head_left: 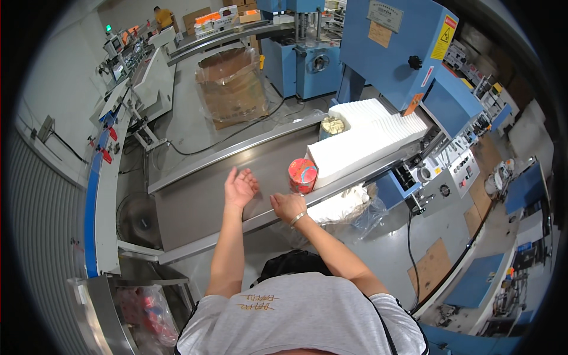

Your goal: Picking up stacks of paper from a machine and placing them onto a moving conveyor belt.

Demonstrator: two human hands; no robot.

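Just beyond the right hand (288, 207), on its knuckle side, a red patterned cylinder (302, 176) is being borne by a grey conveyor bed (195, 207); it is lying to the right of the fingertips and farther from the body, its round end being turned upward and its long axis seemingly standing near upright; it is being flanked more closely by the right hand than by the left hand (241, 188); the right fingers are being held loosely curled, pointing leftward, and whether anything is being gripped inside cannot be told; the left fingers are being held palm up and partly spread, nothing being grasped; beside the cylinder, a white ribbed row (367, 139) is being supported along the bed, a round container (332, 126) being set at its far side; past the far rail, a plastic-lined cardboard box (231, 89) is being carried by the floor, while the row's far end is being overhung by a blue machine (384, 47).
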